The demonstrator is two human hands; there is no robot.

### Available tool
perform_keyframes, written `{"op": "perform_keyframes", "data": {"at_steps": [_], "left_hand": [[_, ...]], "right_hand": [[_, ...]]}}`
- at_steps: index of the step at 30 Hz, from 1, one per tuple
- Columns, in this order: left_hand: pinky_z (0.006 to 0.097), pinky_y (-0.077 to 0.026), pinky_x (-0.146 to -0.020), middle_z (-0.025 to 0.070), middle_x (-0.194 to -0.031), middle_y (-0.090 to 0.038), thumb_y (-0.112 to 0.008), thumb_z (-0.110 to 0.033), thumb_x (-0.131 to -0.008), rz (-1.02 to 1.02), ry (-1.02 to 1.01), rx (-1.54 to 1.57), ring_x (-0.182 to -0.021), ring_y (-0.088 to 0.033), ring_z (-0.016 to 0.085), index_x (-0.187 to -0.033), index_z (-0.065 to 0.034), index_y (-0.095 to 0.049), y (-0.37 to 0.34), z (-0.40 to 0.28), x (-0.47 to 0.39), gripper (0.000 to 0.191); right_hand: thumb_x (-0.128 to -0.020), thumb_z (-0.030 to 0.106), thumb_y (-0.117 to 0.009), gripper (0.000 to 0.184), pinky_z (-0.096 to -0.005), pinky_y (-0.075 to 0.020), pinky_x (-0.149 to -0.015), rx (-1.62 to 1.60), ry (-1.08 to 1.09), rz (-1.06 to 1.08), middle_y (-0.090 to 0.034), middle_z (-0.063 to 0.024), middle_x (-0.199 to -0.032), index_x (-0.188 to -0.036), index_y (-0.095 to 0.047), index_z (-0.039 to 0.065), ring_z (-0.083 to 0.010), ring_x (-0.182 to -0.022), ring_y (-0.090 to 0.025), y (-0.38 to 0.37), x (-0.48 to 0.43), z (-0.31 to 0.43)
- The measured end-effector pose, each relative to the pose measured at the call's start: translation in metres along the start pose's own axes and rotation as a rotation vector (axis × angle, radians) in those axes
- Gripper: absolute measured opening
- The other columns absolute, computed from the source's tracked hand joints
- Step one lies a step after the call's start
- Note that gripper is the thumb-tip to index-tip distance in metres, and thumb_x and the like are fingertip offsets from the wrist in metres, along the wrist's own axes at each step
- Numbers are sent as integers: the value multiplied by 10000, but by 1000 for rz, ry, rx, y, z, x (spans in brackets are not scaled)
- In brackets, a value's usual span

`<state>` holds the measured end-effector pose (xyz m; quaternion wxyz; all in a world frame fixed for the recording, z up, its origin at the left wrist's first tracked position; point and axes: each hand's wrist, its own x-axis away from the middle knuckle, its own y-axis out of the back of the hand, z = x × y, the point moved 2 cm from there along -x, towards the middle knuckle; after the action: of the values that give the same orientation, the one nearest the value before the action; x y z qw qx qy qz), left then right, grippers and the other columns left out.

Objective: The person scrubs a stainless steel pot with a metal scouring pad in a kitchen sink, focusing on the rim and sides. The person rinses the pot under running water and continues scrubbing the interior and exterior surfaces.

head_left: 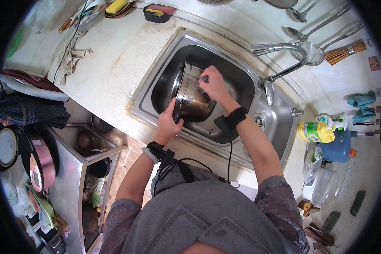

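A stainless steel pot (192, 92) lies tilted on its side in the larger sink basin (238, 66), its rim turned to the left. Brown and dark stains mark its outer wall and base. My left hand (170, 123) grips the pot's black handle (177, 111) near the basin's front edge. Against the pot's side, my right hand (213, 84) holds a steel wool scrubber (202, 83), which is partly hidden by the fingers and blurred. Small dark bits (210, 130) lie on the basin floor near the front.
A chrome faucet (287, 47) arches behind the smaller basin (277, 111). To the right stand a yellow detergent bottle (316, 131) and a blue jug (336, 146). A rag (71, 57) lies on the left counter (114, 63). Ladles and a strainer (309, 54) hang on the wall.
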<state>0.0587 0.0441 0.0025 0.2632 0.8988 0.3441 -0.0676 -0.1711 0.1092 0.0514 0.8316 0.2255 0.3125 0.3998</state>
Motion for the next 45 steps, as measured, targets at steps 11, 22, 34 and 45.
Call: {"op": "perform_keyframes", "data": {"at_steps": [11,22,34,45], "left_hand": [[449,-527,-830,296,-1092,-635,-669,-47,-660,-10,-23,-8,-943,-630,458,-1419,20,-431,2,-2,-2,798],[442,-520,-862,293,-1124,-628,-665,-52,-664,44,62,8,-993,-620,457,-1426,18,-421,5,-3,-4,804],[446,-520,-863,303,-1125,-624,-665,-58,-669,28,17,22,-986,-619,460,-1433,16,-412,1,-4,-5,808],[439,-527,-853,298,-1110,-630,-669,-44,-666,1,-21,23,-964,-628,459,-1423,16,-424,0,-1,-3,798]], "right_hand": [[-702,96,-711,241,-396,-489,-784,8,204,127,-564,-170,-922,-889,-593,0,-362,-874,-593,-13,14,25],[-681,126,-735,221,-411,-459,-776,59,127,170,-541,-113,-857,-782,-556,44,-312,-859,-572,-7,28,44],[-694,105,-725,177,-388,-470,-776,85,-236,2,-550,-129,-850,-771,-581,38,-318,-870,-578,14,6,8],[-706,67,-684,185,-409,-459,-725,170,-103,-197,-531,-140,-853,-827,-557,8,-333,-814,-563,4,14,6]]}}
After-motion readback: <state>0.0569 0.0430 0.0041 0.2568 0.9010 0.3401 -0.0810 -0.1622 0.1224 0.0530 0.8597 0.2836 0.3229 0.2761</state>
